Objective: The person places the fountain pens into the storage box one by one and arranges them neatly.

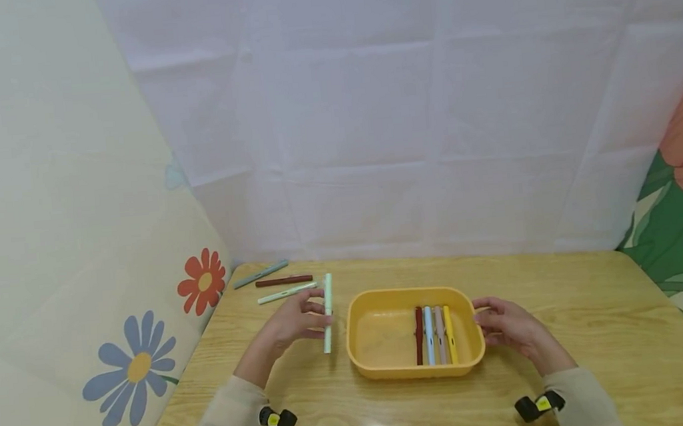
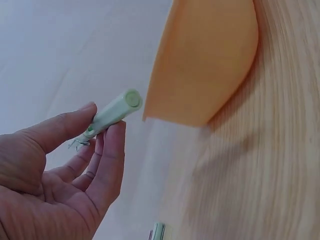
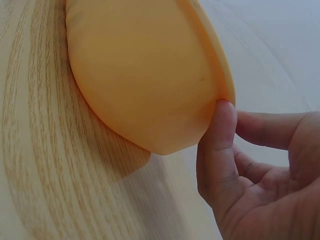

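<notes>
Green pen (image 1: 328, 303) pinched by left hand (image 1: 292, 322), long axis front to back, right hand (image 1: 511, 325) pinching tray (image 1: 384, 371)

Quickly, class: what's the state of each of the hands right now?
Left hand: closed, holding a pale green pen between thumb and fingers.
Right hand: closed, pinching the yellow tray by its rim.

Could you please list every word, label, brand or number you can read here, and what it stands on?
No text can be read.
Yellow patches on the wrist cameras: too small to tell any lettering.
Held pen and other pens: any markings too small to read.
Tray: no lettering shows.
</notes>
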### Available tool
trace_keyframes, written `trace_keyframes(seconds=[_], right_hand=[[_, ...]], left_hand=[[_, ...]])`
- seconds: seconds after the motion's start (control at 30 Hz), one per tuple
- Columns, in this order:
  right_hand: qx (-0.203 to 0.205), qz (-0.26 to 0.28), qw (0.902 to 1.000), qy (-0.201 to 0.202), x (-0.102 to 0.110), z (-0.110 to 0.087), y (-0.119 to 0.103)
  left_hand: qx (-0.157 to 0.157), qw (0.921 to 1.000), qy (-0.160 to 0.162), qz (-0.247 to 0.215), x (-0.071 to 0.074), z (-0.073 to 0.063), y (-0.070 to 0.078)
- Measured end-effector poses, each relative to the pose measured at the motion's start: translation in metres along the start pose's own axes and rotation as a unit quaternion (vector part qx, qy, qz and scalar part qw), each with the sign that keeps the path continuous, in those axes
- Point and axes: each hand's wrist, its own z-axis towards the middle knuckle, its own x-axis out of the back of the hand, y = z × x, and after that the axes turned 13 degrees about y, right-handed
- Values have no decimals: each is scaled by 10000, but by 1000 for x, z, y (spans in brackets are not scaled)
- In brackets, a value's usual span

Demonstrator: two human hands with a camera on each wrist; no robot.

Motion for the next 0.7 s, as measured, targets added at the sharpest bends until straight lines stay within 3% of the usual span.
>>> trace_keyframes(seconds=[0.37,0.7], right_hand=[[59,69,9999,-91,0,1,1],[84,104,9998,-173,2,1,1]], left_hand=[[-1,9996,242,-144,-25,-10,10],[52,9995,-33,-314,-49,-14,13]])
